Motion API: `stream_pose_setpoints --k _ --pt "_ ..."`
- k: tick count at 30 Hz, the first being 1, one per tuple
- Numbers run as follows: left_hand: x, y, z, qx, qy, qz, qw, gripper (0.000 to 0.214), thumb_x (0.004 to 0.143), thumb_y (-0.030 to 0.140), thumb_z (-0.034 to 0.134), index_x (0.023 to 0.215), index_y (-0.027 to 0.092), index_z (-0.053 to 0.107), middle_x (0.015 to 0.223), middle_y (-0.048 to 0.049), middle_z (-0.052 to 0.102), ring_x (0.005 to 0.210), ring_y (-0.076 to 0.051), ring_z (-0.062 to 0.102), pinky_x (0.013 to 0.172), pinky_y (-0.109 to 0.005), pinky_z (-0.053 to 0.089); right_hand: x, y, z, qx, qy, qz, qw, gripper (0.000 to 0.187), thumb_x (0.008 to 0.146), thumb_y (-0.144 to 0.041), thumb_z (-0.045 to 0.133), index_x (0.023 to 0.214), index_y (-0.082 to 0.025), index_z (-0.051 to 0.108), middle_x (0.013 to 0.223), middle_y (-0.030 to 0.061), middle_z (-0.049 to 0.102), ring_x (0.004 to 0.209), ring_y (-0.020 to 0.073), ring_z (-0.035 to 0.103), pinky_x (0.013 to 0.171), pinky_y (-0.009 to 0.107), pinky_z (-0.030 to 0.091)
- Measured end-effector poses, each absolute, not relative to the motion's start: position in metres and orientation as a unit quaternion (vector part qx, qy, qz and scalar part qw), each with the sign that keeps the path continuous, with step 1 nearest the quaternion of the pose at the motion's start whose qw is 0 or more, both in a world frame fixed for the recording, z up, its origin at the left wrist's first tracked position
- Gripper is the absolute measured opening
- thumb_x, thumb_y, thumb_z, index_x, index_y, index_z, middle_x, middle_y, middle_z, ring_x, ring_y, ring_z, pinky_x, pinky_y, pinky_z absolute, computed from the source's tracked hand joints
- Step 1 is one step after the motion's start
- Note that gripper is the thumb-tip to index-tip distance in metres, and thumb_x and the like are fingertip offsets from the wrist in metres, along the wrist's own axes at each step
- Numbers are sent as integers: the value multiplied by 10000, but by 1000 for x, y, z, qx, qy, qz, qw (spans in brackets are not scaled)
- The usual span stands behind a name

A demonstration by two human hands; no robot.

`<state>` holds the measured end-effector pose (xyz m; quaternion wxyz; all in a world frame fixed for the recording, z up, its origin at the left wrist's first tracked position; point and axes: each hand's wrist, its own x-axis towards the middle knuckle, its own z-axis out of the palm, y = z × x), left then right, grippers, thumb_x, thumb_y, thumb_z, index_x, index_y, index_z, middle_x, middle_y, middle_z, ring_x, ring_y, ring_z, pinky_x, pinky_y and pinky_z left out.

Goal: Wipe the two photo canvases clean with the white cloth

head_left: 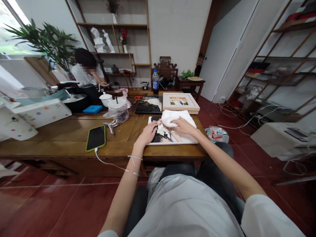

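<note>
Half the print point(161, 136) hides under flat left hand point(148, 132) and right hand point(184, 126) clutching cloth point(174, 116).

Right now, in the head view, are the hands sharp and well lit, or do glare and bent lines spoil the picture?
Head view: the left hand and the right hand on the white cloth are sharp, softly lit; the window at upper left is blown out; the wide lens tilts the shelves at right.

Window glare left, fisheye-bent edges
</note>
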<state>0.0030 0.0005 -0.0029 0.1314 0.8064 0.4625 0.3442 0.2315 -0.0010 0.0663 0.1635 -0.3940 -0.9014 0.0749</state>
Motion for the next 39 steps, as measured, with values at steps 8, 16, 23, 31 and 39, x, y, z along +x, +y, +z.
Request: stream_pose_setpoints --k 8,16,23,31,39 --pt "4 -2 -4 799 466 352 143 309 890 188 394 1137 188 581 1331 -103 516 1271 -222 437 1071 -455 329 233 -113 71 -356 -924 82 108 454 660 -18 437 1031 -184 640 1272 112 568 1276 244 402 1091 493 203" --pt "2 1 -6 808 463 341 132 312 896 209 390 1143 163 575 1333 -122 512 1278 -225 428 1076 -449 324 245 -71 68 -378 -912 108 120 397 715 -57 435 1028 -185 644 1072 67 678 1107 261 547 1032 472 316" --pt "0 3 -4 819 444 342 122 309 889 199 396 1136 167 580 1293 -111 549 1264 -219 449 1078 -437 329 234 8 64 -388 -900 94 176 374 768 -90 428 1053 -183 652 1162 71 651 1089 252 567 1049 458 268" --pt "1 4 -7 813 451 344 129 295 891 200 395 1119 167 578 1289 -114 550 1271 -219 439 1078 -444 325 218 -23 60 -381 -910 73 150 419 690 -20 425 1021 -135 654 1172 132 635 1219 305 464 1046 532 224" --pt "2 0 -3 811 463 333 131 323 898 197 373 1158 158 561 1344 -126 501 1281 -228 425 1073 -453 330 225 -114 69 -338 -934 87 76 471 656 -24 434 1063 -159 627 1289 165 547 1343 233 308 1096 529 180"
